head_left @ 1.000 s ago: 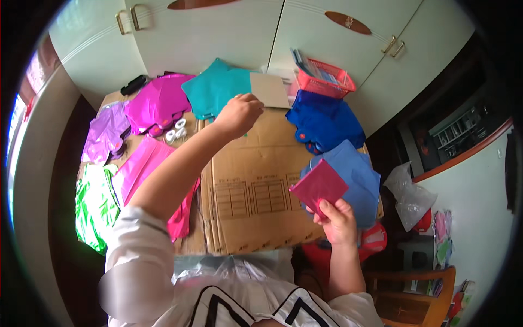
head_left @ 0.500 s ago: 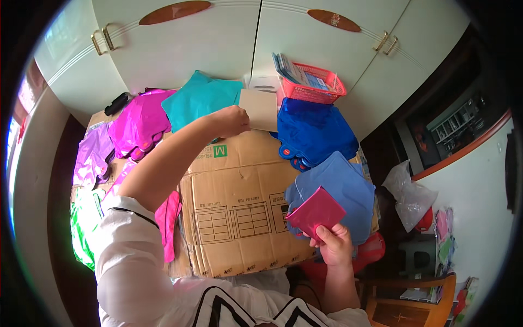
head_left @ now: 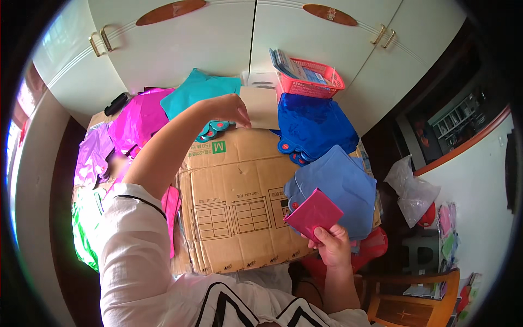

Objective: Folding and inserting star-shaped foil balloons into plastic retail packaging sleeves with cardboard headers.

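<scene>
My right hand [head_left: 333, 243] is closed on a folded pink foil packet [head_left: 315, 213], thumb on top, at the right front of the cardboard. That packet hangs over a stack of flat light-blue foil pieces [head_left: 340, 185]. Stretched far forward, my left hand [head_left: 233, 110] has its fingers loosely extended downward, with nothing visible in them. It hovers over a plain tan cardboard piece [head_left: 260, 103], beside a pile of teal foil pieces [head_left: 201, 95] with round red-marked tabs. My left forearm covers part of the magenta foil pile [head_left: 139, 117].
The flattened cardboard [head_left: 239, 185] covers the table. A royal-blue foil pile [head_left: 316, 128] lies below a pink basket [head_left: 310, 84] holding papers. Lilac [head_left: 93, 155], green [head_left: 84, 223] and pink foil [head_left: 171, 210] lie at left. White cabinets [head_left: 305, 43] stand behind; a wooden chair [head_left: 414, 300] is at right.
My left hand has loosened from a closed curl, its fingers now extended downward, and it has shifted slightly forward. The teal tabs have come into view. My right hand still holds the pink packet.
</scene>
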`<state>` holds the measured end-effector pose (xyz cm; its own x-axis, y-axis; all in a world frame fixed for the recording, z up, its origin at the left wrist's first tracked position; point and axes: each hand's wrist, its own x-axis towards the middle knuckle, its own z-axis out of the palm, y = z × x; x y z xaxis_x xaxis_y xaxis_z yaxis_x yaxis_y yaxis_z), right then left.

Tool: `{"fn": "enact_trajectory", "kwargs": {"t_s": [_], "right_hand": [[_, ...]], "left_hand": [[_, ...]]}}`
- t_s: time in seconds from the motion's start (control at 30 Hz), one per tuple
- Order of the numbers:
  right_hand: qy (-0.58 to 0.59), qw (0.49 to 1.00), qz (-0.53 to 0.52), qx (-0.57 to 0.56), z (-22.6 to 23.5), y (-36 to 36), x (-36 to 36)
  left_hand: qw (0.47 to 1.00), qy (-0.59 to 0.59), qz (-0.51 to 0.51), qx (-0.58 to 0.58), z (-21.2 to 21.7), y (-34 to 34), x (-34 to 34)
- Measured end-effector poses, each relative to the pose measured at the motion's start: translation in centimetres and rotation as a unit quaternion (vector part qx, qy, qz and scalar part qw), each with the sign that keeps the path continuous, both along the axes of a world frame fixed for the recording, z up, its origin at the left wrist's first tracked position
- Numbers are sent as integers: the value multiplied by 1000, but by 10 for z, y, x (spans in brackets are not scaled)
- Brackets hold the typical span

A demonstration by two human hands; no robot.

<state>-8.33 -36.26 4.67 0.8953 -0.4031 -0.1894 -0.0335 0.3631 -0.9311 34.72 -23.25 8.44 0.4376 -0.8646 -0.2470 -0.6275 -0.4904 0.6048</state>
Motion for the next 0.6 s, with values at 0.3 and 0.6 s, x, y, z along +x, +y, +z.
{"fn": "enact_trajectory", "kwargs": {"t_s": [0.3,0.6], "right_hand": [[5,1000,1,11,-2,4,-1],[2,1000,3,11,4,9,-3]], "left_hand": [[996,-86,-12,-12,-8,-3,1],[931,-349,23,-103,-22,-3,-10]]}}
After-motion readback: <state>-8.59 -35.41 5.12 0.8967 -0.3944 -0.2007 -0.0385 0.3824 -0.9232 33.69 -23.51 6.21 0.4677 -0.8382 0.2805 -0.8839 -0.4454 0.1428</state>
